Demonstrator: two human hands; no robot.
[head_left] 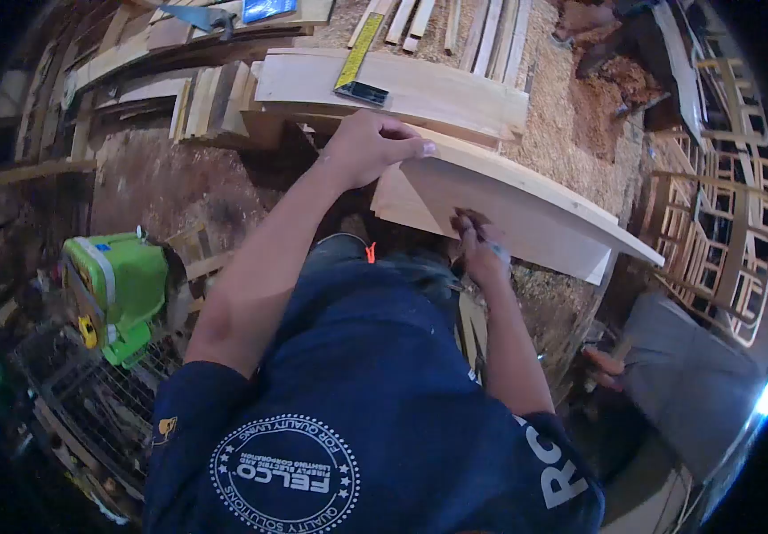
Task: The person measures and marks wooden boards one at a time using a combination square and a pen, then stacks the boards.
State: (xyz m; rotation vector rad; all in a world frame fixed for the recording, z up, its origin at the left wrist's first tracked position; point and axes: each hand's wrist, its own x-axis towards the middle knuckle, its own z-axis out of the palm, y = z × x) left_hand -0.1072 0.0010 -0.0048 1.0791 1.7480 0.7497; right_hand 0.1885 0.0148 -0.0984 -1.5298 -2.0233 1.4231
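A long pale wooden board [526, 207] stands tilted on edge in front of my body, its narrow top edge running down to the right. My left hand [371, 149] is at its left end, thumb and fingers closed on the upper edge. My right hand [482, 249] is lower, close against the broad face, with its fingers curled together. Whatever those fingers hold, if anything, is too dark to make out. Just beyond my left hand, a try square [362, 60] with a yellow blade and dark stock lies on another flat plank [442, 96].
Sawdust [549, 98] and several thin wood strips [500, 40] cover the surface beyond the plank. Stacked lumber [210, 105] is at the left. A green machine or container [126, 285] stands lower left. Wooden frames [709, 214] and a grey cloth-like object [682, 374] are at the right.
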